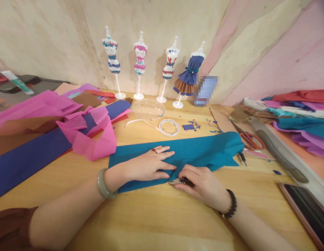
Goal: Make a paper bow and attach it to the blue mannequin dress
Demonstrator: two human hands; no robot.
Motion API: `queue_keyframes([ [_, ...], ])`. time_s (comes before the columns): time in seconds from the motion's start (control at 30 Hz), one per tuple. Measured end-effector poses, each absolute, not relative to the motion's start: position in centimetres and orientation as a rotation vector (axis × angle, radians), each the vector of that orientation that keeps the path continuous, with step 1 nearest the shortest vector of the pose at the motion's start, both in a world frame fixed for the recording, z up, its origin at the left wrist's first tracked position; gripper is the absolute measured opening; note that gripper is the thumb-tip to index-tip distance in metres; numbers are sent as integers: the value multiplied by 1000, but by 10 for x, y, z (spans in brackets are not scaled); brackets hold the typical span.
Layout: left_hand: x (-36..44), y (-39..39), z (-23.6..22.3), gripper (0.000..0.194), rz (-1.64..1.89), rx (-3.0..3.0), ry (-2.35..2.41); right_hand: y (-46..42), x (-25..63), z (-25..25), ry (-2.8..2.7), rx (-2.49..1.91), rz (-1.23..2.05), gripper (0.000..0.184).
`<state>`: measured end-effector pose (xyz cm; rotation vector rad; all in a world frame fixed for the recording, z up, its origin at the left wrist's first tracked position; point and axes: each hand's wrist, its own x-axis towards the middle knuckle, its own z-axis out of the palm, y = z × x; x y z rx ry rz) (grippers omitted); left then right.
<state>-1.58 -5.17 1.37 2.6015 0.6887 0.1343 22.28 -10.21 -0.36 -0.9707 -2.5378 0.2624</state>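
A long piece of teal fabric [201,148] lies across the wooden table in front of me, its right end rumpled. My left hand [147,165] rests flat on the fabric, fingers spread toward the right. Close beside it, my right hand [203,184] is closed around small dark-handled thread snips [187,181]. Their metal tips point left and are at the fabric's near edge, by my left fingertips. Whether the blades have fabric between them I cannot make out.
Behind the fabric are a ribbon roll [169,127], a clear round dish [148,108] and fabric scraps [188,127]. Several mini dress forms [140,62] line the wall. Pink fabric [99,139] lies left; orange-handled scissors [252,140] and a phone [308,212] lie right.
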Motion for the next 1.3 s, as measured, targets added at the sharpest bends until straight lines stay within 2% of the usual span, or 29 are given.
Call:
queue_keyframes([
  [0.4, -15, -52, 15, 38, 125, 2589, 692, -102, 222, -4, -2532, -958, 253, 35],
  [0.8, -27, -37, 11, 39, 182, 2576, 758, -99, 250, 10, -2502, -1023, 368, 25],
  [0.93, -29, -35, 7, 40, 198, 2583, 767, -100, 252, 8, -2514, -1028, 364, 35],
  [1.03, -29, -35, 6, 40, 184, 2599, 773, -99, 252, 4, -2517, -1061, 294, 46],
  [1.17, -29, -35, 6, 40, 193, 2603, 780, -91, 255, -3, -2421, -1184, 129, 33],
  [1.3, -29, -34, 6, 56, 195, 2563, 804, -79, 262, -12, -2249, -1436, 10, 36],
])
